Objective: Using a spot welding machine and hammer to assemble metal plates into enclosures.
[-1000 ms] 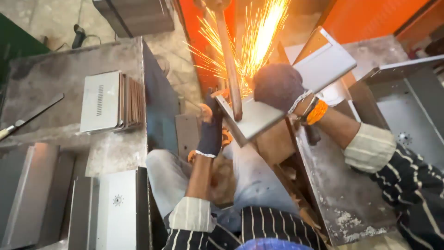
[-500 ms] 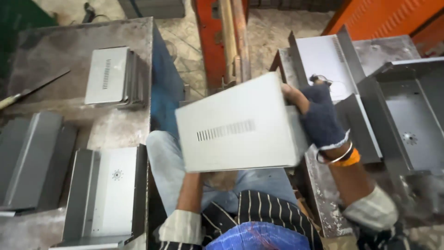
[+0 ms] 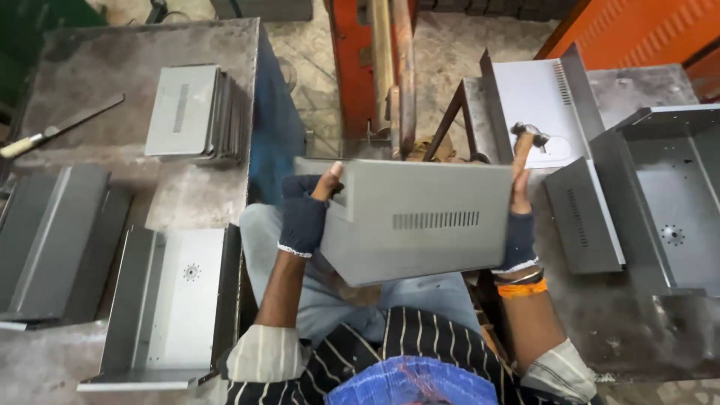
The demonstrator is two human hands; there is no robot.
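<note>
Two steel tabletops flank the seated person: the left tabletop (image 3: 90,67) is stained grey, and the right tabletop (image 3: 637,330) is just as worn. Between them, beyond the knees, stands an orange machine (image 3: 375,67) with upright bars over a gritty floor.

On the right tabletop an open box shell (image 3: 667,202) lies with its hollow upward, a small round pattern of holes in its base. Beside it, toward the machine, a bent cover (image 3: 540,97) leans with its pale inner face showing, and a darker slotted plate (image 3: 585,217) lies flat between the two.

On the left tabletop a folded tray (image 3: 169,300) lies near the front edge with a round hole pattern in its floor. A dark channel piece (image 3: 52,240) lies just left of it. Farther back a stack of panels (image 3: 191,112) stands, the top one slotted. A knife (image 3: 56,129) with a pale handle lies at the far left, well apart from the stack.

The grey panel (image 3: 420,221), with a row of narrow slots, is held up over the lap, between the two tabletops and in front of the machine. The left hand (image 3: 307,210), in a dark fingerless glove, grips the panel's left edge, thumb on top. The right hand (image 3: 519,217), gloved the same way, closes on the right edge and also grips a hammer (image 3: 525,142), its head poking up above the panel. Bangles (image 3: 521,283), dark and orange, ring the right wrist.
</note>
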